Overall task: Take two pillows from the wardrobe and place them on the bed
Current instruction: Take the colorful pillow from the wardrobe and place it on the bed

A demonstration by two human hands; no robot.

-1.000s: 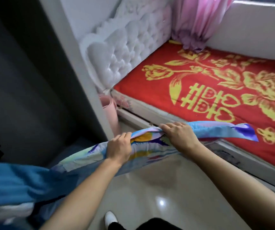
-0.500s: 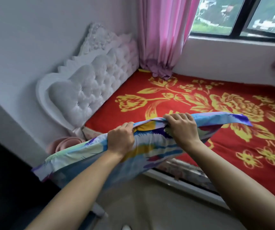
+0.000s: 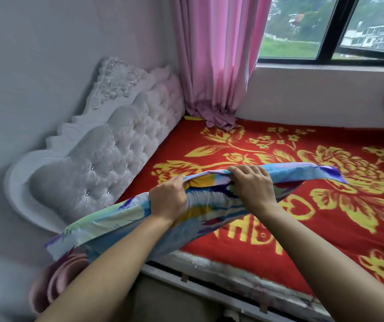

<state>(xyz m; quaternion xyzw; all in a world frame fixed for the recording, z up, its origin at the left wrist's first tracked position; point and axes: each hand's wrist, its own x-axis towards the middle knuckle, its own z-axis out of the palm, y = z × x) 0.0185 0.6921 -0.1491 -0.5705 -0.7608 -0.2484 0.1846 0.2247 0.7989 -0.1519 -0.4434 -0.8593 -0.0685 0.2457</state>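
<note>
Above bed (image 3: 325,228) near edge, toward 12 o'clock: pillow (image 3: 121,219) being gripped by left hand (image 3: 167,201) and right hand (image 3: 253,187), fingers clenched on top edge.

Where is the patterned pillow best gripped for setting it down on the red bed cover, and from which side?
Along its upper long edge, from above and the near side, as both hands do now: left hand and right hand pinch that edge near the middle of the pillow. It is soft and sags at both ends, so two spaced grips probably keep it level over the bed cover.
</note>
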